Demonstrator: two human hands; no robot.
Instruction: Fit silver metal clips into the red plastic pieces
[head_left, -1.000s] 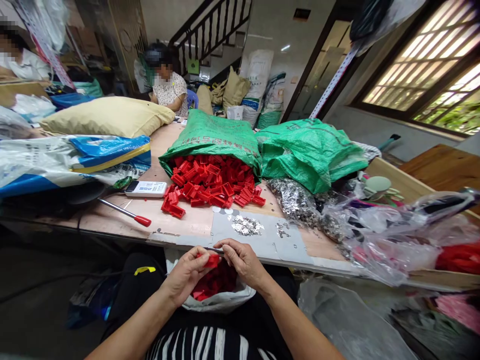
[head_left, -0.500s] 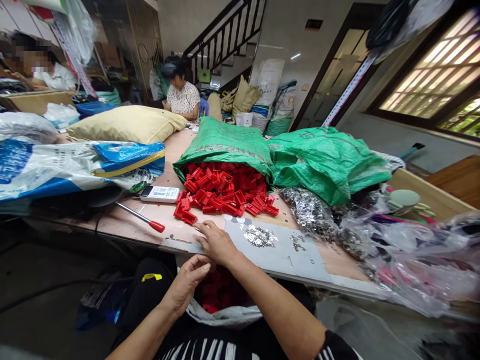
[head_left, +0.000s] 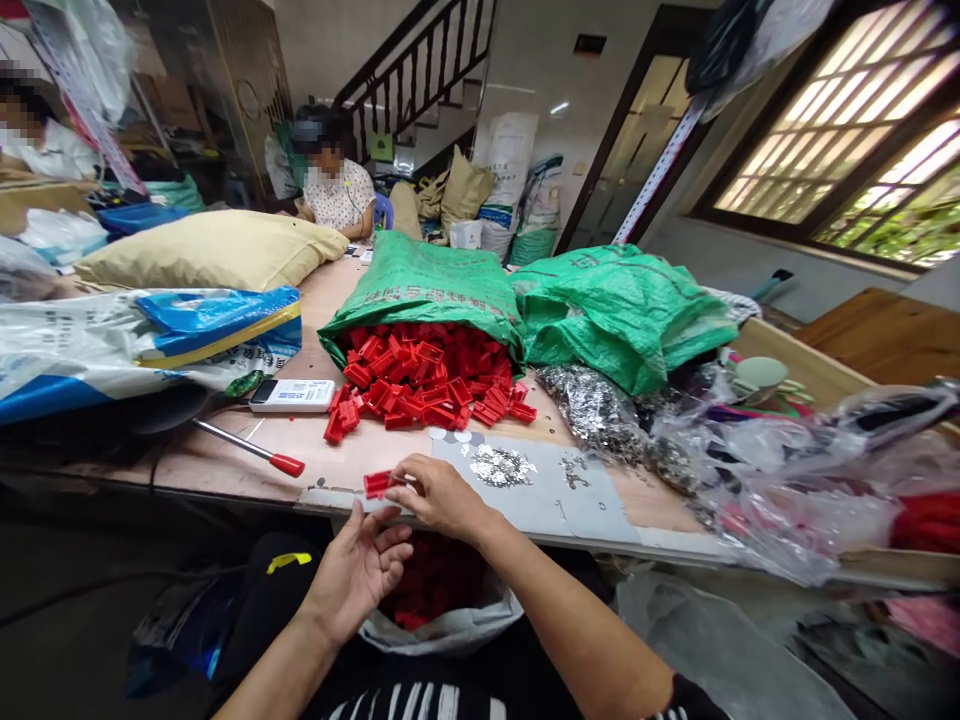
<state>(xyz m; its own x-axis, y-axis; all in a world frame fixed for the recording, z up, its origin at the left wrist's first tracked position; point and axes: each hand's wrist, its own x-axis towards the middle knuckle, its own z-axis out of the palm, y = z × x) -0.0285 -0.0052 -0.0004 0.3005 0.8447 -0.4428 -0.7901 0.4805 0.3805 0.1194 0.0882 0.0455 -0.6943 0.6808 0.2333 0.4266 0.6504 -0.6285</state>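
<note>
My right hand [head_left: 439, 497] is pinched at the table's front edge. A small red plastic housing [head_left: 378, 484], shaped like an open box, projects left from its fingertips. A thin light sliver shows by those fingers; I cannot make out what it is. Just below and to the left, my left hand [head_left: 360, 565] is turned palm up, fingers apart and holding nothing. Under both hands, an open white sack [head_left: 480, 625] on the lap contains more red pieces. Ahead of them, a heap of red housings [head_left: 427, 375] spills from a green woven sack [head_left: 435, 275].
Small silvery metal parts [head_left: 501, 466] lie on a grey mat [head_left: 551, 500] to the right. A red-handled metal lever [head_left: 287, 464] and a white device [head_left: 294, 396] are left. A bag of metal parts [head_left: 592, 410] stands right of the heap. Another person [head_left: 337, 190] sits across the table.
My left hand has opened and turned palm up, lower and apart from the right. A red housing now shows at my right fingertips. The view has shifted slightly right.
</note>
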